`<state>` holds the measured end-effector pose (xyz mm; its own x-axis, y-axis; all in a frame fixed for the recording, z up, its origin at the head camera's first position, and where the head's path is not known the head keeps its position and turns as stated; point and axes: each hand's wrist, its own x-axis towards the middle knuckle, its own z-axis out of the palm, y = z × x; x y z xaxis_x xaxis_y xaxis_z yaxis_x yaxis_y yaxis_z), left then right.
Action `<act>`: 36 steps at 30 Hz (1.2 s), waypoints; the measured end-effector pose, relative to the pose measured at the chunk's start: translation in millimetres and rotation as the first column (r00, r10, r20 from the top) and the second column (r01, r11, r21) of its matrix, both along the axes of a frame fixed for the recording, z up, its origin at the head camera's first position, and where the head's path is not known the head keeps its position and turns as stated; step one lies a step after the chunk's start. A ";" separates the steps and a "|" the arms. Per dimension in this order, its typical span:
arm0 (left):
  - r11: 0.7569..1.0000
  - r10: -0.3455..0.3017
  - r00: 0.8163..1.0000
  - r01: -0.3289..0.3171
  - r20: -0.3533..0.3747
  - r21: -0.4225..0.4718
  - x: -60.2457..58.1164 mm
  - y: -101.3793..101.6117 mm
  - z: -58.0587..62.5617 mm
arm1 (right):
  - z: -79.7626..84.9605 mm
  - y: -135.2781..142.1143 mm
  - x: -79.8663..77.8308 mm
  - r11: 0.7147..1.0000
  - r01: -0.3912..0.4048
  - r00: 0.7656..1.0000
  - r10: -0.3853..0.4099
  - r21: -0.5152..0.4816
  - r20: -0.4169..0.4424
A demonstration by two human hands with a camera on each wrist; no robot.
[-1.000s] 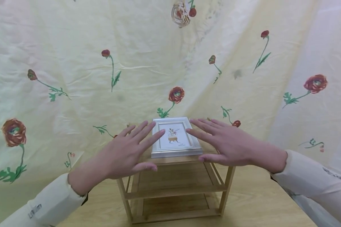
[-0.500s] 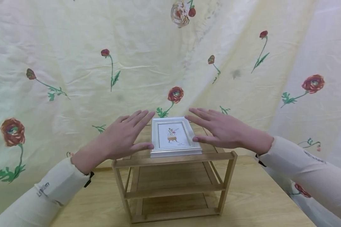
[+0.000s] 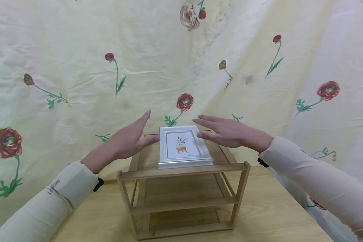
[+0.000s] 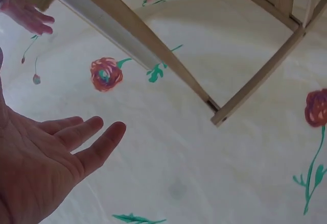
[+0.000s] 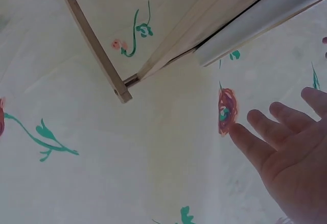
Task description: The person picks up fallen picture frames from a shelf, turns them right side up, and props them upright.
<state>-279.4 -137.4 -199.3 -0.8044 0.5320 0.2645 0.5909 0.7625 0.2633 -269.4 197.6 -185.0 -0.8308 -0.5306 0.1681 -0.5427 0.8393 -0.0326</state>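
Observation:
A silver-white picture frame [image 3: 186, 161] lies flat, picture side up, on the top shelf of a small wooden rack [image 3: 184, 203]. Its print shows a plant in a pot on legs. My left hand [image 3: 122, 139] hovers at the frame's left side, fingers straight and thumb pointing at the frame's edge; I cannot tell whether the thumb touches it. On the other side my right hand [image 3: 228, 131] hangs over the frame's right edge with fingers extended. In the wrist views, the left hand [image 4: 46, 168] and right hand [image 5: 296, 157] show bare palms and hold nothing.
The rack has three tiers and stands on a light wood table [image 3: 275, 208]. Behind it hangs a cream curtain [image 3: 157, 64] printed with red flowers. The table's right edge slants down at the lower right.
Both hands have lifted and drawn back from over the picture frame toward its sides, turning more edge-on. The rack's front top rail has come into view. The frame has stayed in place.

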 end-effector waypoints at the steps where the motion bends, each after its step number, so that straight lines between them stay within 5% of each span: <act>1: 1.000 0.005 1.000 -0.005 0.013 0.019 -1.9 -0.3 -0.7 | -0.5 -0.7 -2.3 1.000 0.005 1.000 -0.005 -0.013 0.012; 6: 0.991 0.013 0.994 -0.027 0.110 0.132 -8.2 0.8 -4.0 | -0.9 -1.5 -10.9 0.992 0.054 0.993 -0.041 -0.118 0.112; 9: 0.975 0.035 0.975 -0.081 0.220 0.206 -9.8 1.3 -5.4 | -0.8 -0.1 -13.8 0.973 0.080 0.979 -0.036 -0.218 0.200; 12: 0.944 0.062 0.932 -0.171 0.358 0.283 -10.9 1.8 -5.3 | -0.9 2.4 -17.0 0.944 0.103 0.957 -0.007 -0.315 0.290; 17: 0.878 0.060 0.834 -0.306 0.549 0.367 -11.7 1.0 -1.9 | 1.5 3.9 -22.5 0.880 0.178 0.904 0.030 -0.441 0.426; 27: 0.716 -0.188 0.711 -0.373 0.677 0.591 -18.1 1.7 0.8 | 7.6 7.1 -32.3 0.685 0.420 0.784 0.056 -0.596 0.618; 32: 0.708 -0.194 0.636 -0.437 0.747 0.556 -20.3 4.0 -2.3 | 5.5 12.0 -36.5 0.609 0.496 0.736 0.085 -0.620 0.672; 36: 0.719 -0.158 0.607 -0.469 0.778 0.513 -22.3 7.6 -3.4 | 3.4 11.8 -37.1 0.620 0.529 0.696 0.073 -0.580 0.714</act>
<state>-301.7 -129.8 -202.6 -0.9079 0.3308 -0.2576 -0.1677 0.2766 0.9463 -306.5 209.4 -181.6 -0.9407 -0.2589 -0.2194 0.0815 0.4553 -0.8866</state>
